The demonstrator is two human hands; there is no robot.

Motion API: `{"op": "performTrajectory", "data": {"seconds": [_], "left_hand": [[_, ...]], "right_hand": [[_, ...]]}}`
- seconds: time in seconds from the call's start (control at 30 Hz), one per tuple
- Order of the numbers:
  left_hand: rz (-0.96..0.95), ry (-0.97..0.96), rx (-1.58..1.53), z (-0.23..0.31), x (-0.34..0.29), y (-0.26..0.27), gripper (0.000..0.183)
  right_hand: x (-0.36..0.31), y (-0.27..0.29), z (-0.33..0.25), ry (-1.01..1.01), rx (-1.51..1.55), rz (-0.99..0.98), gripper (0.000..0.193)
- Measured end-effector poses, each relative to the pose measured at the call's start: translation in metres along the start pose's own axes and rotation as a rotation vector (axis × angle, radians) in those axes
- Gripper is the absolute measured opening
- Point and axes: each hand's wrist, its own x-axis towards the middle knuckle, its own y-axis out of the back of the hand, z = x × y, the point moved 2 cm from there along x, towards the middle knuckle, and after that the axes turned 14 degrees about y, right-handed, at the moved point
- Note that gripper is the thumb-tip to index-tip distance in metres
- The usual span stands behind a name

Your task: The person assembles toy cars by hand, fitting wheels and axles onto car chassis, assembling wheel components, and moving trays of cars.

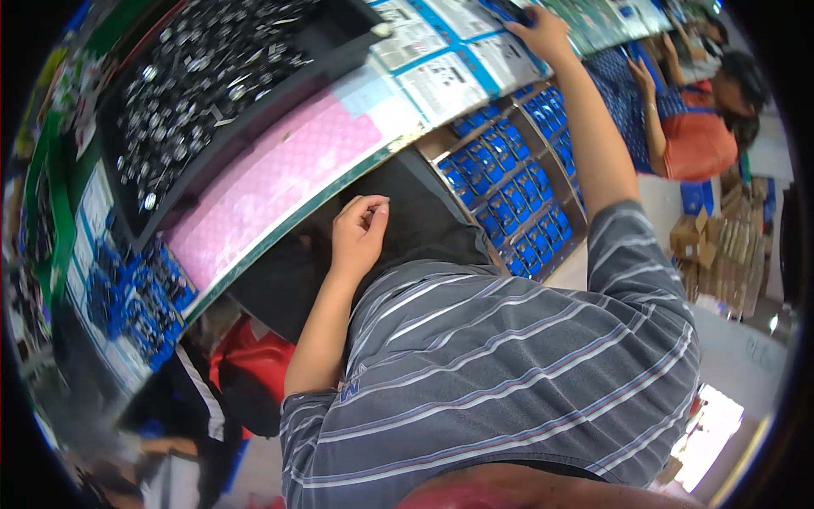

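My right hand (547,36) reaches out to the far right of the workbench, its thumb and fingers closing around a dark blue piece (507,10) whose kind I cannot make out. Under that forearm sits a divided crate (492,182) filled with rows of blue parts (521,187) with metal bits. My left hand (360,233) hovers above my lap, short of the bench edge, with fingers curled and thumb near them. Nothing shows in it. Ahead of it lies a pink mat (280,174) on the bench.
A black tray (246,127) heaped with small shiny metal parts stands at the back left. Several blue parts (140,293) are piled at the bench's left end. Printed sheets (441,81) are taped down with blue strips. A co-worker in orange (699,140) sits at the right, and a red stool (250,360) is at lower left.
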Motion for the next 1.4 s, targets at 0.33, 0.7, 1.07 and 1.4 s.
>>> {"op": "performTrajectory", "data": {"seconds": [0.33,0.7,1.07,1.4], "left_hand": [[-0.126,0.039,-0.848,0.065,-0.022,0.026,0.043],[0.121,0.0,-0.833,0.059,0.022,0.123,0.02],[0.059,0.026,-0.872,0.05,0.016,0.13,0.022],[0.053,-0.042,-0.822,0.047,0.017,0.13,0.026]], "right_hand": [[-0.129,0.038,-0.272,0.346,1.021,-0.357,0.049],[0.079,-0.068,-0.317,0.74,0.255,-0.624,0.026],[0.077,-0.061,-0.324,0.753,0.591,-0.68,0.018],[0.07,-0.033,-0.321,0.474,1.021,-0.598,0.012]]}}
